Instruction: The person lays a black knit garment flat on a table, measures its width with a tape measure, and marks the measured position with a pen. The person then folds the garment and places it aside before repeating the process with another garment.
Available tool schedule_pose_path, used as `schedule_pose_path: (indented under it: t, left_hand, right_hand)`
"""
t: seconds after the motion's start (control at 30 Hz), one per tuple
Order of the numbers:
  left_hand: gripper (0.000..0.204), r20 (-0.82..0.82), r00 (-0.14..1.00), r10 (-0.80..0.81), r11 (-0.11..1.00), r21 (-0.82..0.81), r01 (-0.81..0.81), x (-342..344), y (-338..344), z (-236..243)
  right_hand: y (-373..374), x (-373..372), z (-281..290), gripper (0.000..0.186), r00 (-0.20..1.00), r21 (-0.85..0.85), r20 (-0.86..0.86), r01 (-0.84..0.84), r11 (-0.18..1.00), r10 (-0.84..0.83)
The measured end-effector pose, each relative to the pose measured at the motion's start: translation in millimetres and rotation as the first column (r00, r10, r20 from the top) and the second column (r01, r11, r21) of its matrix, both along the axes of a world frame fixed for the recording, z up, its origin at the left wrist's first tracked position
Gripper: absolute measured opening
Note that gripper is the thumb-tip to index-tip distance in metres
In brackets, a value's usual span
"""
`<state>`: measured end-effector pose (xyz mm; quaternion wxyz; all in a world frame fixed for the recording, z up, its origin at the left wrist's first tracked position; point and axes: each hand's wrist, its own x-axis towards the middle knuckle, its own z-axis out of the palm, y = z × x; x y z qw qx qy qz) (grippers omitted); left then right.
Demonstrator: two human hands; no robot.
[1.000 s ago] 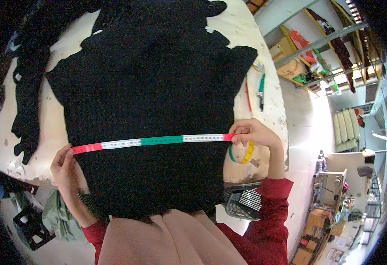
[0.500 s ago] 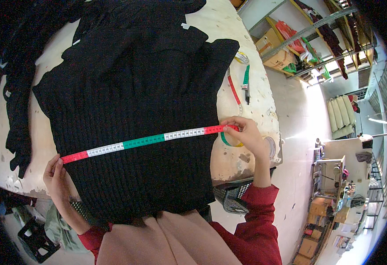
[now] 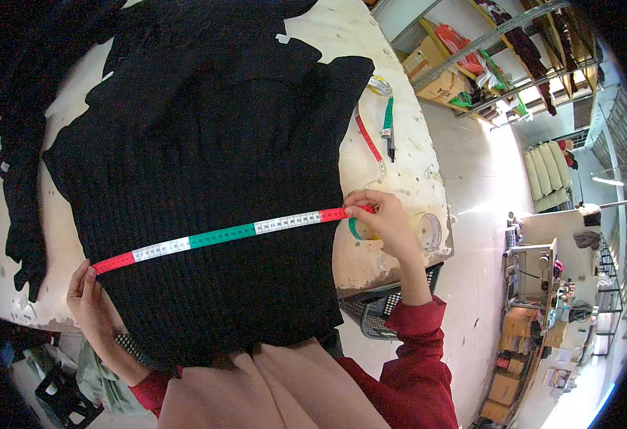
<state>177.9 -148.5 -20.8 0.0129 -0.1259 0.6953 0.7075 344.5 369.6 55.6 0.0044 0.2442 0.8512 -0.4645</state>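
A black ribbed knit garment (image 3: 206, 164) lies spread on the worn pale table. Across its width runs a tape measure (image 3: 220, 234) with red, white and green sections. At the garment's left edge my left hand (image 3: 88, 297) pinches the tape's red end between thumb and fingers. My right hand (image 3: 383, 218) grips the tape at the opposite edge, and a loop of it hangs under the fingers. Beyond the right hand, more of the tape lies loose on the table, next to a dark pen-like object (image 3: 390, 148).
More dark garments (image 3: 23, 193) lie at the table's left. A roll of clear tape (image 3: 428, 232) rests near the right edge of the table (image 3: 417, 186). Below that edge stands a grey perforated basket (image 3: 381, 325). Shelves with cardboard boxes (image 3: 435, 68) stand at the far right.
The whole view has shifted slightly, so table, garment and hands sit a little further left. Both hands still hold the tape across the garment.
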Motion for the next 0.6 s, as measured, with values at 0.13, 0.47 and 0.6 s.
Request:
schedule_pose_path:
  t: [0.13, 0.47, 0.6]
  left_hand:
    - [0.023, 0.011, 1.0, 0.013, 1.0, -0.021, -0.013, 0.2, 3.4, 2.5]
    - [0.026, 0.011, 1.0, 0.027, 0.999, -0.045, -0.027, -2.9, -2.7, -1.8]
    - [0.028, 0.043, 0.998, -0.037, 0.992, -0.121, 0.042, -5.7, -9.7, -1.2]
  right_hand:
    - [-4.8, -2.5, -4.5, 0.03, 0.997, -0.042, 0.007, 0.08, 0.996, -0.079]
    - [-3.7, -12.7, 5.9, 0.026, 1.0, -0.076, 0.011, 0.009, 0.997, -0.009]
    - [1.8, -7.7, -7.1, 0.02, 0.997, -0.312, 0.027, 0.083, 0.946, -0.079]
